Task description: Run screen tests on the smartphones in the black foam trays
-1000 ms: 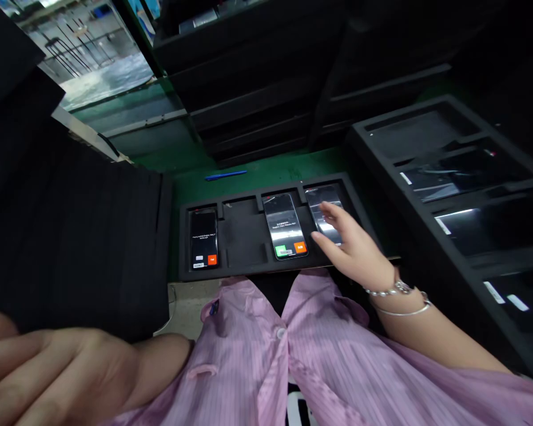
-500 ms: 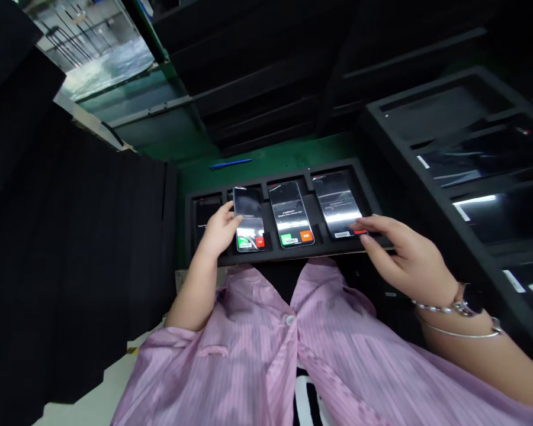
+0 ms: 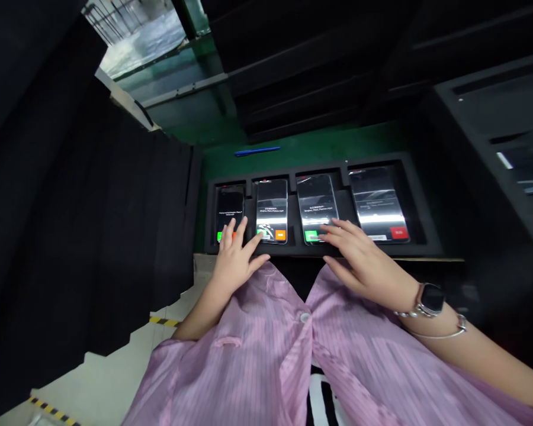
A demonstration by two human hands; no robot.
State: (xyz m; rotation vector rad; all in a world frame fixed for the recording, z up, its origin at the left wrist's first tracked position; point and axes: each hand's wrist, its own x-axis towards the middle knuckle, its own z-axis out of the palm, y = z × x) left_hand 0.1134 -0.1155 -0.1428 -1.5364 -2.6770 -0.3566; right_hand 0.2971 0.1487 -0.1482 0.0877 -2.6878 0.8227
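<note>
A black foam tray [image 3: 324, 251] lies on the green bench and holds several phones side by side, all with lit screens. My left hand [image 3: 236, 260] is spread flat at the tray's near left. Its fingertips touch the bottom of the leftmost phone [image 3: 230, 212] and of the second phone [image 3: 272, 210]. My right hand [image 3: 365, 260], with a watch and a bangle on the wrist, is open too. Its fingertips rest on the lower edge of the third phone [image 3: 317, 207]. The rightmost phone [image 3: 378, 204] shows a red button and nothing touches it.
A blue pen [image 3: 257, 151] lies on the green bench behind the tray. Black shelving [image 3: 320, 71] rises at the back. A second black foam tray [image 3: 506, 148] with slots stands at the right. A black curtain [image 3: 71, 207] hangs at the left, above a pale floor with striped tape.
My left hand came up from the lower left, set a phone into the tray's second slot and let go of it. My right hand shifted from the rightmost phone to the third.
</note>
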